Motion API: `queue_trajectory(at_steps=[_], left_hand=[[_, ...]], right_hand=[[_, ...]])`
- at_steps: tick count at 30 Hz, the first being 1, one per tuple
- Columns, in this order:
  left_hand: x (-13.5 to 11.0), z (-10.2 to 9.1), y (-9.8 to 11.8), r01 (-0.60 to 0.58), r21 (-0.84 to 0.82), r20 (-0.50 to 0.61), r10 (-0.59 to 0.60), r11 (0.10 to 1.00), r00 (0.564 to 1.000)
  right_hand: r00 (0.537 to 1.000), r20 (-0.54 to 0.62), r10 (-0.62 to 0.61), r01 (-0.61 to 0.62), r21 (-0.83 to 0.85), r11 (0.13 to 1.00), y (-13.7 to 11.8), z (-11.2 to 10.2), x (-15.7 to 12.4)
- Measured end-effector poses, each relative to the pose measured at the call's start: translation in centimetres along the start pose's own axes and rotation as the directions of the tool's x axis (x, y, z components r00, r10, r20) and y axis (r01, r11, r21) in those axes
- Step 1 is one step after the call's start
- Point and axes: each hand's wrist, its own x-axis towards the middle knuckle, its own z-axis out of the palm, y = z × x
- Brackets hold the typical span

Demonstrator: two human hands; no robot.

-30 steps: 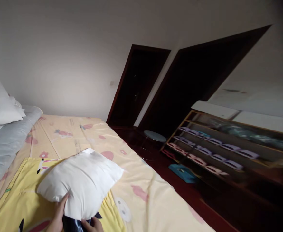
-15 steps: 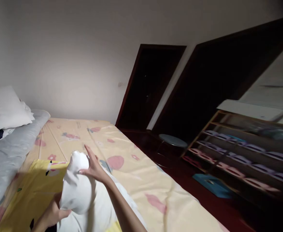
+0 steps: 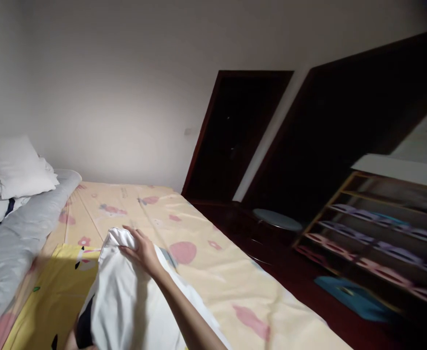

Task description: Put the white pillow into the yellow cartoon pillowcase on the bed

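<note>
A white pillow [image 3: 122, 301] stands on end on the bed, in front of me. My right hand [image 3: 140, 248] lies over its top far corner, fingers curled onto the white cloth. A dark navy pillowcase [image 3: 84, 328] shows at the pillow's lower left. My left hand is hidden below the pillow at the bottom edge of the view. A yellow printed sheet [image 3: 49, 296] lies under the pillow.
The bed [image 3: 213, 277] has a pale peach sheet with pink prints. A grey quilt [image 3: 12, 238] and stacked white pillows [image 3: 16, 165] lie at the left. Right of the bed are a dark floor, a round stool [image 3: 277, 219], a slipper rack [image 3: 384, 233] and dark doorways.
My right hand has settled lower on the pillow's top corner and pressed it down. The pillow stands taller and nearer. My left hand has dropped out of sight. The view shifted left.
</note>
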Motion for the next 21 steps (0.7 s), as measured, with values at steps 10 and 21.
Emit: queue_trajectory(at_steps=[10, 21], left_hand=[[-0.6, 3.7, 3.9, 0.096, -0.118, -0.219, -0.121, 0.988, 0.968], [0.3, 5.1, 5.9, -0.079, -0.047, -0.156, 0.071, 0.996, 0.985]], right_hand=[[0.89, 0.354, -0.287, 0.357, -0.148, 0.922, -1.5, 1.8, -4.0], [0.8, 0.577, -0.163, 0.374, -0.269, 0.887, -0.1, 9.5, -8.6]])
